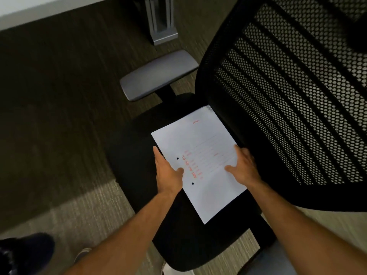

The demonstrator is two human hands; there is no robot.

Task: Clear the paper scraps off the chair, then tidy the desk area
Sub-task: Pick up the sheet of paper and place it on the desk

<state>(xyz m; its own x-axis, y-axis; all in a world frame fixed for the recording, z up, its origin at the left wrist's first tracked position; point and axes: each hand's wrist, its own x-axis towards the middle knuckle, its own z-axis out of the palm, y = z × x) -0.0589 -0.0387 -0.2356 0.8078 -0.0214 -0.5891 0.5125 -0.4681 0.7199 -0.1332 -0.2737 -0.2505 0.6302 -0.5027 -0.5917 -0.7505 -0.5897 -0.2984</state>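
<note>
A white sheet of paper [200, 143] with red print and two punched holes lies on the black seat [137, 147] of an office chair. My left hand [166, 169] grips the sheet's left edge, thumb on top. On the sheet's right edge sits my right hand [243, 167], its thumb pressing on the paper and its fingers at the edge. Whether the paper is lifted off the seat or still rests on it I cannot tell.
The chair's black mesh backrest [297, 96] rises at the right. A grey armrest [158, 74] juts out beyond the seat. A grey desk leg [160, 20] stands on the carpet behind, with a white desk edge [39, 10] at top left. My shoe [81, 255] shows below.
</note>
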